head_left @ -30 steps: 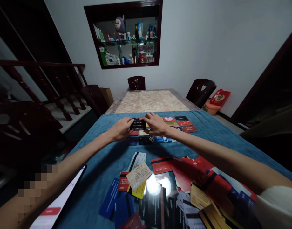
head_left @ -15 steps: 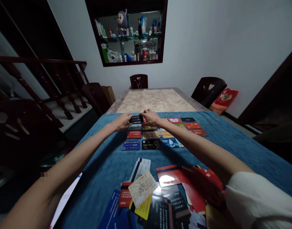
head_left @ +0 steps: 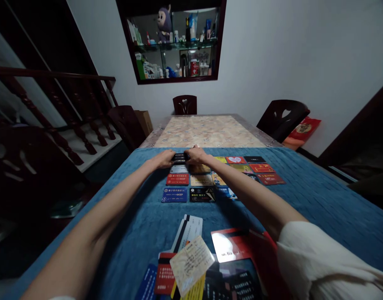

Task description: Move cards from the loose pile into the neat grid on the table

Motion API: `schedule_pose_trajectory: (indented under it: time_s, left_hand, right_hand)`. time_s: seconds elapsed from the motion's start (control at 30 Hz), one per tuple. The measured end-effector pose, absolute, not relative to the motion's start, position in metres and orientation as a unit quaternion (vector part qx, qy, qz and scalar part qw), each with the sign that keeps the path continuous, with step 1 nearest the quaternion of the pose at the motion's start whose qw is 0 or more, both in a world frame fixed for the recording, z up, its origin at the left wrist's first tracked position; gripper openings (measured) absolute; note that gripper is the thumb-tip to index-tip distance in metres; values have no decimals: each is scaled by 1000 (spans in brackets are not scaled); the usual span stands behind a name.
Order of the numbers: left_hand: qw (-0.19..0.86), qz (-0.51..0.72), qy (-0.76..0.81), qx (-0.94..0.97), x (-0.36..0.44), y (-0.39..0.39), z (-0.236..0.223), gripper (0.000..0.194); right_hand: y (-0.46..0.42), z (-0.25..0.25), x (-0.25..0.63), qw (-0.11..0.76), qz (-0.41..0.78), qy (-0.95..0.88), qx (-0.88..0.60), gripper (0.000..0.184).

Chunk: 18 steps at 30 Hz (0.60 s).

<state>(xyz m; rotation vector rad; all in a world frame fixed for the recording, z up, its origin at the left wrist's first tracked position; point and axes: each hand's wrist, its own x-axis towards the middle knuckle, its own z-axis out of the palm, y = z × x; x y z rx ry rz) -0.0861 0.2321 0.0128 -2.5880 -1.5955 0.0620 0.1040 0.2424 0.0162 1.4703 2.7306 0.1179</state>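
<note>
Probably light, stiff and slippery, the black card (head_left: 180, 158) at the far end of the left column on the cloth (head_left: 131, 241) should be easiest to take by its short edges. The left hand (head_left: 162, 159) and right hand (head_left: 196, 156) grip it there, fingers curled; whether it lies fully flat I cannot tell. Unlike the earliest frame, it now leaves the pale card (head_left: 179, 169) showing.
</note>
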Motion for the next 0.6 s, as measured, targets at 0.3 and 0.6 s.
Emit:
schedule_pose_trajectory:
  time_s: [0.3,0.6]
  left_hand:
    - [38,38,-529,-847,-83,247,5,31]
    - [30,56,-526,-848,-81,250,1,29]
  right_hand:
    - [247,15,101,45,15,870,491,44]
    - [251,16,99,51,6,868,493,43]
